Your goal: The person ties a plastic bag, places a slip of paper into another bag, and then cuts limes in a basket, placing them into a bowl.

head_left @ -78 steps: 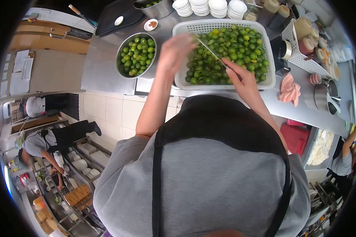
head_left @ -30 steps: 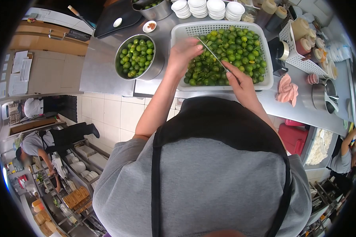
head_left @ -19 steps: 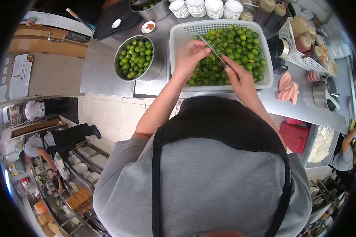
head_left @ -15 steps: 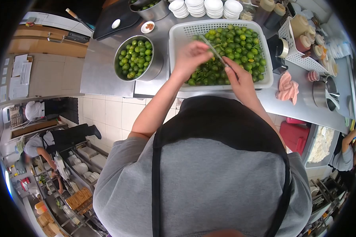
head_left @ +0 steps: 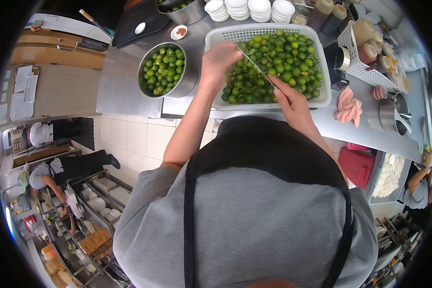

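Observation:
A white perforated plastic basket (head_left: 324, 91) is heaped with small green limes (head_left: 293, 60), some with leaves on them. My right hand (head_left: 291, 98) is closed round the handle end of a knife (head_left: 258, 68) at the basket's near side. The thin blade slants up and left over the fruit. Near its tip, over the basket's left rim, my left hand (head_left: 220, 60) has its fingers drawn together, slightly blurred. What they hold, if anything, is hidden. To the left stands a steel pot (head_left: 189, 79) full of limes (head_left: 164, 72).
Behind the basket stand stacks of small white dishes (head_left: 259, 10) and another steel pot (head_left: 189, 14). A small dish with red bits (head_left: 178, 32) lies near a black tray (head_left: 137, 31). On the right are a pink cloth (head_left: 349, 106) and a bottle rack (head_left: 367, 72). People work at both sides.
My left hand has moved left and slightly up, from above the limes to the basket's left rim. The knife has shifted slightly, and my right hand still holds it.

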A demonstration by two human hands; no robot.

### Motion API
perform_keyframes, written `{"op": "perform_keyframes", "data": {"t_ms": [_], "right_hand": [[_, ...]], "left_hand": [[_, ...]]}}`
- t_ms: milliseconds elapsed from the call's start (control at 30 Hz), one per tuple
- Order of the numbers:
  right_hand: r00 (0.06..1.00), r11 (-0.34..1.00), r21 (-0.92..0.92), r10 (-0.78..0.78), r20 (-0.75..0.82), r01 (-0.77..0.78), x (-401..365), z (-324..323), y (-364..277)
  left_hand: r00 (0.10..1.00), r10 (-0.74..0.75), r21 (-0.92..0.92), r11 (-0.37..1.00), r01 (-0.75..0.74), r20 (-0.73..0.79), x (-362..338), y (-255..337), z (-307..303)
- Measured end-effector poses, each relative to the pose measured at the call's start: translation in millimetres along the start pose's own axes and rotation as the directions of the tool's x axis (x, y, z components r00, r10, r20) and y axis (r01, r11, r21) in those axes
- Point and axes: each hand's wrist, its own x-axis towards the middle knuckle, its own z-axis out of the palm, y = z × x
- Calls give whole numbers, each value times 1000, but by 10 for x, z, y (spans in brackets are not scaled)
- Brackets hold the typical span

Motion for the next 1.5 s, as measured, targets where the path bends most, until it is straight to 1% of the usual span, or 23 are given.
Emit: {"op": "perform_keyframes", "data": {"t_ms": [133,200,233,267,367,433,467,533,600,633,700,800,867,933,967,1033,1200,1267,1300,1333,1400,1433,1500], "right_hand": [[998,997,-38,68,-10,-69,87,0,-63],[992,990,-55,129,1,-128,149,-14,-63],[983,980,-71,185,13,-184,171,-15,-62],[983,981,-70,184,13,-182,169,-13,-61],[994,993,-27,113,8,-112,132,-3,-2],[998,998,1,-61,-12,61,89,22,75],[998,998,2,-60,-12,60,70,-6,35],[959,960,21,277,54,-278,43,-96,-123],[976,976,31,213,41,-214,45,-106,-90],[989,988,40,147,29,-149,46,-108,-75],[984,985,59,159,74,-164,54,-110,-55],[963,968,42,242,116,-248,60,-113,103],[943,948,10,314,113,-317,50,-116,162],[944,946,-32,323,73,-321,37,-124,164],[944,947,-33,322,73,-320,34,-120,156],[954,954,18,300,-19,-300,15,-107,134],[967,967,-8,253,-20,-253,9,-141,116],[972,972,-9,234,-20,-234,19,-136,112],[986,987,19,161,-47,-161,16,-120,102],[993,995,45,87,-74,-84,14,-109,93],[989,989,35,146,-39,-145,12,-122,65],[979,979,20,204,-4,-204,22,-126,43],[969,970,4,241,48,-241,58,-123,-31]], "left_hand": [[997,13,155,988,-23,70,-91,-19,130],[984,-89,48,995,82,153,-192,2,254],[984,-56,11,998,55,171,-167,-60,236],[984,-55,12,998,54,171,-157,-45,223],[983,-147,-213,963,167,109,-108,66,79],[995,-42,-121,992,31,-89,-5,169,-206],[979,17,-64,998,-30,-202,22,252,-350],[933,163,228,969,-91,-320,76,341,-747],[921,180,397,917,-30,-347,74,475,-921],[919,179,399,917,-27,-351,73,475,-912],[913,294,635,771,-52,-282,108,433,-837],[994,108,632,771,-81,-5,160,114,-677],[981,-31,843,518,-148,192,151,-23,-415],[933,-312,913,406,-40,180,128,-175,-242],[933,-311,913,406,-41,181,123,-252,-149],[934,-351,993,-62,-98,70,114,-408,11],[952,-299,991,-99,-91,58,160,-635,23],[979,-151,889,455,-52,134,175,-405,-108],[952,-293,640,750,169,92,213,-321,-149],[952,-293,641,749,168,93,192,-158,-126],[951,-292,148,950,277,97,74,133,-81],[953,-290,147,950,275,92,41,167,-78],[990,-87,-35,995,91,110,-6,203,-50]]}}
